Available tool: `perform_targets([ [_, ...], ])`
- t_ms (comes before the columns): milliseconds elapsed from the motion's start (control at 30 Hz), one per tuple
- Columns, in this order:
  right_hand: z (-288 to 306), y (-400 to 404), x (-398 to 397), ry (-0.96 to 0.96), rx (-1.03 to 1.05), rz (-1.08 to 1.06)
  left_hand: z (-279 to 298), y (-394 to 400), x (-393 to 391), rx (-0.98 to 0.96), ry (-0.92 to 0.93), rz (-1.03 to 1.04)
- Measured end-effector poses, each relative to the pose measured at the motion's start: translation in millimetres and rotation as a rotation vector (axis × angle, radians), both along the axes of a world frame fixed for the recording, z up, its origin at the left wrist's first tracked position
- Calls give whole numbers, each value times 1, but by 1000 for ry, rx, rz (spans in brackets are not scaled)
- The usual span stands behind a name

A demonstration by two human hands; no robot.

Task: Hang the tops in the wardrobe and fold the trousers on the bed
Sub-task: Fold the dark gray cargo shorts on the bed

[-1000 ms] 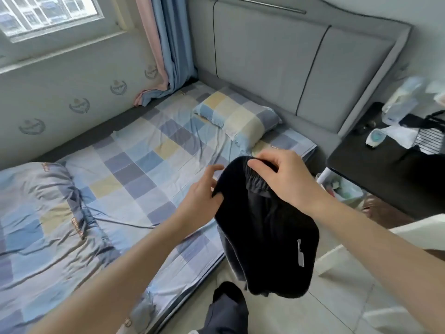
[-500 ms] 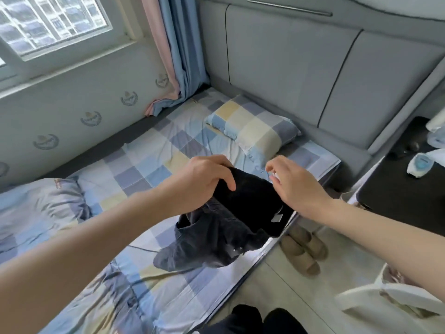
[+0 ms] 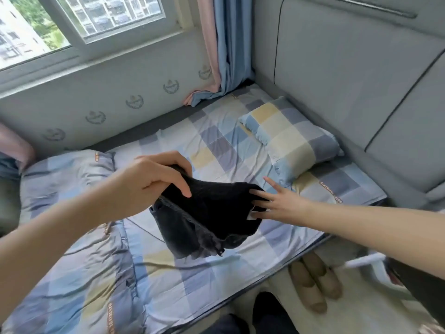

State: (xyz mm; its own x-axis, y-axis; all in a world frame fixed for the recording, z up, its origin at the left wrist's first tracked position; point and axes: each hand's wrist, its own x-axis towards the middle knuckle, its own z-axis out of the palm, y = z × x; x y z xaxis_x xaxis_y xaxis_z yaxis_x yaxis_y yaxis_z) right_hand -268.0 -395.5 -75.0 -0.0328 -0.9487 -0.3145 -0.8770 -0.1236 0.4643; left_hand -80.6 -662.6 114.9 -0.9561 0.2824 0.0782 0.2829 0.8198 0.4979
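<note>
Black trousers [image 3: 212, 220] hang bunched over the checked sheet of the bed [image 3: 216, 150], their lower part drooping toward the mattress. My left hand [image 3: 154, 182] grips the waistband at its left end, fingers curled round the cloth. My right hand [image 3: 277, 203] is at the right end of the waistband with fingers spread and nearly straight, its fingertips touching the fabric by a small white label. No tops and no wardrobe are in view.
A checked pillow [image 3: 296, 141] lies by the grey padded headboard [image 3: 349, 68]. A crumpled duvet [image 3: 72, 249] covers the bed's left part. Brown slippers [image 3: 315, 283] sit on the floor beside the bed. A curtain [image 3: 221, 49] hangs in the corner under the window.
The trousers have been carried from beside the bed to above the mattress. My left hand went from touching to gripping the waistband, and my right hand's fingers have spread out straight.
</note>
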Motion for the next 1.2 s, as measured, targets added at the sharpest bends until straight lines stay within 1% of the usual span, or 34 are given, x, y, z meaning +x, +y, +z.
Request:
perform_targets([
  [100,11,-7,-29,197,104,9,-5,-13,10,29,-46,111],
  [167,3,-17,-50,240,81,46,-12,-19,21,49,-106,177],
  [233,5,-31,-67,301,149,8,-16,-27,34,40,-154,219],
  [300,14,-43,-74,257,122,0,-16,-33,45,7,-197,237],
  [333,20,-52,-74,236,96,35,-14,-36,51,-15,-204,241],
  [400,27,-66,-72,284,60,117,-12,-39,59,-56,-245,246],
  [467,28,-80,-71,256,22,236,-12,-50,70,-141,-289,273],
  [500,34,-89,-72,257,4,288,-15,-58,76,-231,-304,282],
  [533,41,-91,-72,257,-3,320,-18,-64,79,-359,-307,281],
  [600,54,-96,-70,127,52,349,-25,-80,90,-579,-251,281],
  [633,58,-92,-67,84,61,378,-29,-89,96,-641,-239,314],
  [667,62,-87,-60,43,26,456,-33,-99,101,-692,-227,351],
  [733,67,-79,-40,-107,16,624,-41,-117,108,-743,-171,398],
  [800,75,-83,-30,-212,46,687,-47,-131,112,-749,-129,376],
  [833,85,-91,-31,-241,12,654,-50,-139,114,-753,-104,346],
  [867,94,-100,-38,-232,-44,603,-54,-147,117,-742,-97,320],
  [900,105,-108,-46,-239,-95,509,-57,-155,119,-714,-104,317],
  [967,119,-119,-65,-405,-192,277,-59,-172,125,-606,-141,409],
  [1033,121,-121,-78,-559,-285,114,-59,-184,130,-473,-163,539],
  [1100,117,-119,-83,-567,-308,82,-61,-188,130,-421,-131,567],
  [1200,113,-123,-81,-454,-255,196,-65,-185,129,-434,-55,513],
])
